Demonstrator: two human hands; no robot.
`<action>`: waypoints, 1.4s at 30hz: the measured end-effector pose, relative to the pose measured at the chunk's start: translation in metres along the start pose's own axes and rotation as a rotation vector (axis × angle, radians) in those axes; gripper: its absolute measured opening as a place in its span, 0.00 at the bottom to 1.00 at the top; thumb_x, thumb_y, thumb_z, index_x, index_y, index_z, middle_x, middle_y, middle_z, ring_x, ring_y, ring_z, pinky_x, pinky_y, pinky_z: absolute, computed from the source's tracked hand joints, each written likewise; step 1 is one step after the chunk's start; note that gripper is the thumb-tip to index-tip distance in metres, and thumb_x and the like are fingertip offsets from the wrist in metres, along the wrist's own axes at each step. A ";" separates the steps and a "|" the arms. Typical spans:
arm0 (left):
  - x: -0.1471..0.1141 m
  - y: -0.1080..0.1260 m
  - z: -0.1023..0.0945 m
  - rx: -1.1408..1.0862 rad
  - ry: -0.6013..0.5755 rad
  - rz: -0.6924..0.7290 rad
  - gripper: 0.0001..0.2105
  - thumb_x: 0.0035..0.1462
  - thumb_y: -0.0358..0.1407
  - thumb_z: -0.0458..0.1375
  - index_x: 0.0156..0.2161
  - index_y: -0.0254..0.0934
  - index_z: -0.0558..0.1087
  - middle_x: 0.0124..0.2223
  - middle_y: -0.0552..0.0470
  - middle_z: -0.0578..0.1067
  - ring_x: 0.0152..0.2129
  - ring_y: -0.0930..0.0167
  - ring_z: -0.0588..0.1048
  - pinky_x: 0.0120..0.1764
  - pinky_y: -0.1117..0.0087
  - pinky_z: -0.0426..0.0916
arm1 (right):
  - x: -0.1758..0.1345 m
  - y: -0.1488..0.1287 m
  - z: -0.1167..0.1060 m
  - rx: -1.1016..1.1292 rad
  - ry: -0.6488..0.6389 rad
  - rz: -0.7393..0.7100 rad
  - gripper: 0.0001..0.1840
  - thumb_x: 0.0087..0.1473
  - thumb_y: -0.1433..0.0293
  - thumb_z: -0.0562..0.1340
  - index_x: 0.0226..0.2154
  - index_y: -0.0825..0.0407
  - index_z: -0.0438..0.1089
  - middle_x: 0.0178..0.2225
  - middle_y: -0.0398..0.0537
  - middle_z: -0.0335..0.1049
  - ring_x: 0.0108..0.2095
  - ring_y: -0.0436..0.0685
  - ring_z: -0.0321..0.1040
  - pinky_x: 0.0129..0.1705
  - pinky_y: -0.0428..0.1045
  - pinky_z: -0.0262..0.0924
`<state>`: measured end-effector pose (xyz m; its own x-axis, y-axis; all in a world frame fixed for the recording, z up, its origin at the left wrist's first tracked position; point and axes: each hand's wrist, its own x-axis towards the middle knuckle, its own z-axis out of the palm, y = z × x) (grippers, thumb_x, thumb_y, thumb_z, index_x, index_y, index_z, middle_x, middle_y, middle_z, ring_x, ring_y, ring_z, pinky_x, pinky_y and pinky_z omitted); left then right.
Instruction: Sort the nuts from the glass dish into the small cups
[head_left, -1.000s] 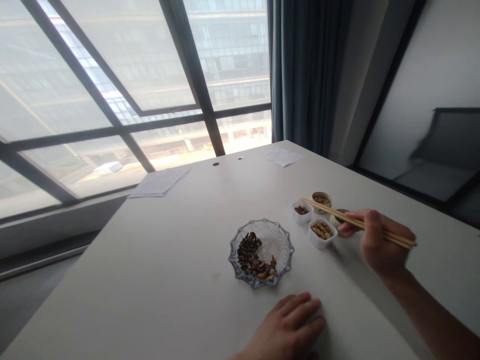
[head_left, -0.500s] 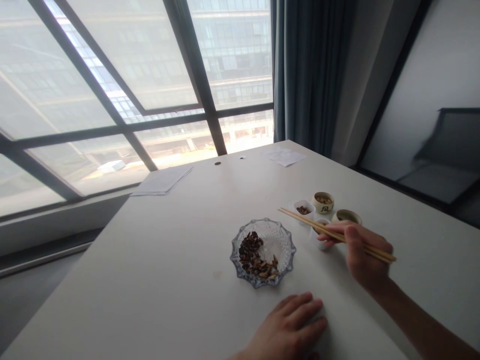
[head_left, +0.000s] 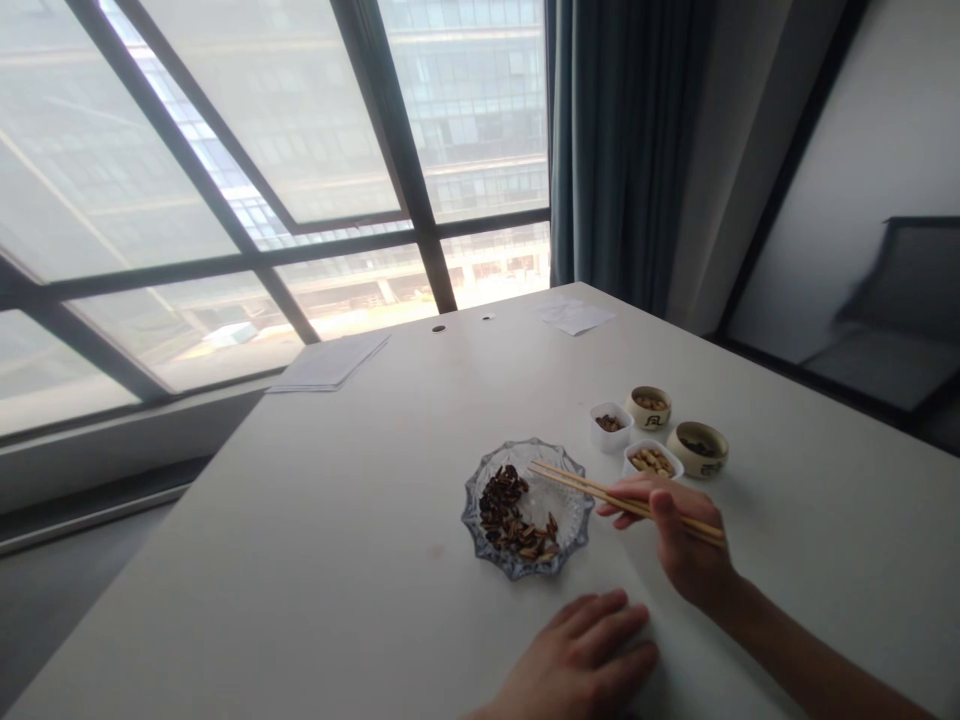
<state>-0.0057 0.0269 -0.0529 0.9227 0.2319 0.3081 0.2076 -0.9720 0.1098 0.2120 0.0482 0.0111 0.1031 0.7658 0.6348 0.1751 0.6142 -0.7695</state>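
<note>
My right hand (head_left: pixel 679 530) is closed around a pair of wooden chopsticks (head_left: pixel 600 490), whose tips hover over the glass bowl; they look close together, with nothing I can make out between them. Dark brown and lighter brown dried pieces (head_left: pixel 510 515) lie along the left and lower part of the scalloped clear glass bowl (head_left: pixel 577 520). My left hand (head_left: pixel 585 655) rests flat on the table just below the bowl, fingers slightly apart and holding nothing. Nearest my right hand stands a white cup (head_left: pixel 679 472) of tan pieces.
Behind that cup are another white cup (head_left: pixel 625 436) with brown pieces and two small ceramic bowls, one (head_left: pixel 651 422) with a dark character, the other (head_left: pixel 709 466) holding dark bits. Papers (head_left: pixel 326 362) lie at the back left of the white table (head_left: pixel 315 520), and a sheet (head_left: pixel 576 317) at the back.
My right hand and the chopsticks have moved left and a little down, away from the small cups to above the glass bowl. My left hand stays in place.
</note>
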 end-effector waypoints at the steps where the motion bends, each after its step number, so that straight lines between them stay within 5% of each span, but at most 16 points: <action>1: 0.000 -0.001 0.002 0.018 0.020 0.005 0.19 0.74 0.44 0.54 0.63 0.39 0.68 0.69 0.50 0.65 0.66 0.62 0.64 0.64 0.61 0.66 | 0.001 0.000 -0.001 -0.003 0.007 0.002 0.23 0.73 0.62 0.50 0.42 0.48 0.80 0.32 0.49 0.82 0.32 0.57 0.80 0.28 0.49 0.76; 8: 0.000 -0.002 0.007 0.055 0.073 0.017 0.15 0.73 0.37 0.56 0.61 0.39 0.71 0.67 0.47 0.69 0.64 0.63 0.66 0.63 0.63 0.67 | 0.001 0.003 -0.004 -0.009 0.019 0.005 0.21 0.73 0.63 0.51 0.41 0.48 0.80 0.32 0.49 0.81 0.29 0.55 0.78 0.29 0.49 0.74; 18: 0.001 -0.002 0.004 0.050 0.039 0.003 0.14 0.76 0.38 0.52 0.60 0.41 0.71 0.68 0.53 0.66 0.64 0.64 0.67 0.63 0.64 0.67 | 0.003 0.000 -0.004 -0.040 0.011 0.005 0.22 0.72 0.62 0.51 0.36 0.49 0.79 0.28 0.48 0.80 0.25 0.55 0.76 0.28 0.50 0.72; 42: 0.003 -0.001 -0.001 -0.006 0.044 -0.001 0.13 0.74 0.36 0.54 0.60 0.39 0.71 0.66 0.48 0.70 0.64 0.64 0.67 0.64 0.64 0.66 | 0.007 0.002 -0.008 -0.065 0.074 -0.045 0.22 0.73 0.65 0.51 0.39 0.48 0.80 0.28 0.45 0.79 0.25 0.52 0.74 0.29 0.48 0.71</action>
<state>-0.0029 0.0285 -0.0513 0.9073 0.2346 0.3490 0.2068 -0.9716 0.1154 0.2214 0.0533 0.0144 0.1655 0.7203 0.6737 0.2442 0.6319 -0.7356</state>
